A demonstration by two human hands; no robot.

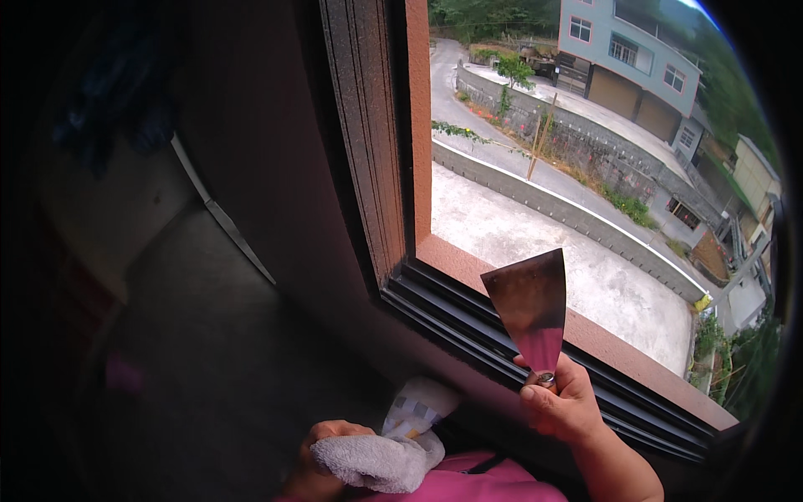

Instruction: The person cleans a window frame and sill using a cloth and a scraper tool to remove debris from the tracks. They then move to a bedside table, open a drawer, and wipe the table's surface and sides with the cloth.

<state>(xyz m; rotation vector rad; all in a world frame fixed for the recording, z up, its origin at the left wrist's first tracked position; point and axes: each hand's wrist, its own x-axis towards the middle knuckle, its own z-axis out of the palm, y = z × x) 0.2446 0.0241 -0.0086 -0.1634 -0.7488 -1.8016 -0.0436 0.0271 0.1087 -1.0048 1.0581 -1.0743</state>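
A putty knife (530, 301) with a broad, brownish metal blade is gripped near its ferrule by my right hand (561, 398). Its blade points up and away from me, in front of the lower window track. In my left hand (326, 439) is a grey terry cloth (382, 461), bunched close to my pink clothing. Part of the fabric, a pale checked piece (419, 408), stands up behind the grey bundle; whether it is the same cloth I cannot tell. Most fingers of my left hand are hidden by the cloth.
Dark metal window tracks (464, 351) run diagonally below the opening, meeting an upright frame (370, 138). Beyond lies a reddish outer sill (627, 357), with a concrete yard (533, 213) far below. To the left is a dim room floor (194, 351).
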